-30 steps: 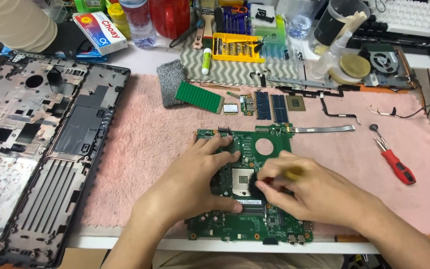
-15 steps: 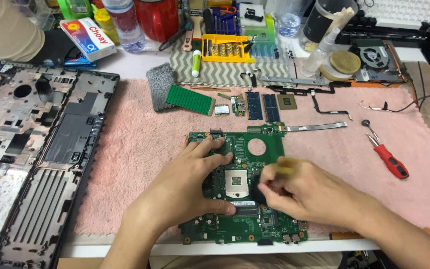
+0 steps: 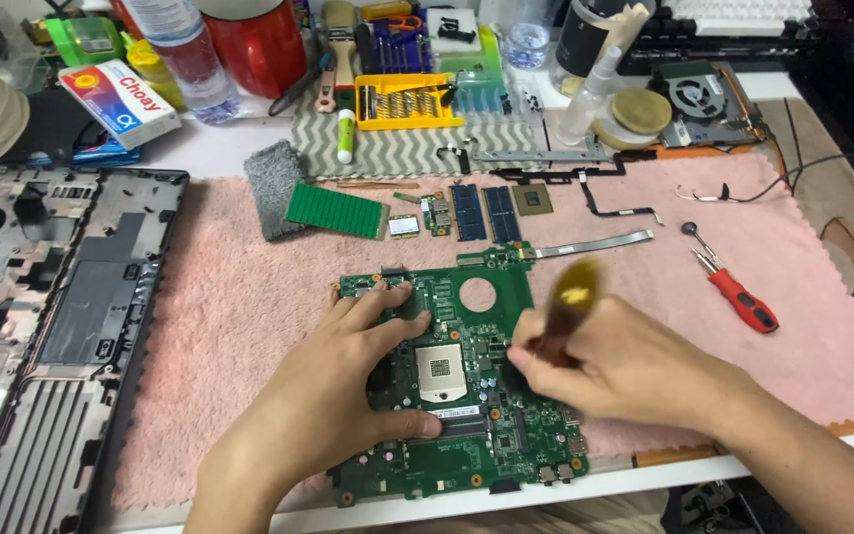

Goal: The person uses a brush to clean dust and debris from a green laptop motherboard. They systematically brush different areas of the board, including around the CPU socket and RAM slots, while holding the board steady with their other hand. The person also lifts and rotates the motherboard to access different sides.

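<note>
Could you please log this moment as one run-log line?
left hand: flat on green circuit board | right hand: gripping brush over board | surface: pink towel

Under my left hand lies a matt green laptop motherboard with a shiny metal processor socket, on a fluffy pink cloth mat, beside a screwdriver with a glossy red plastic handle.

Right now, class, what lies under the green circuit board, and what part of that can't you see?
Under the circuit board lies a fluffy pink mat, showing all around it. The left hand presses the board down; the right hand holds a brush. The board hides the mat beneath.
</note>
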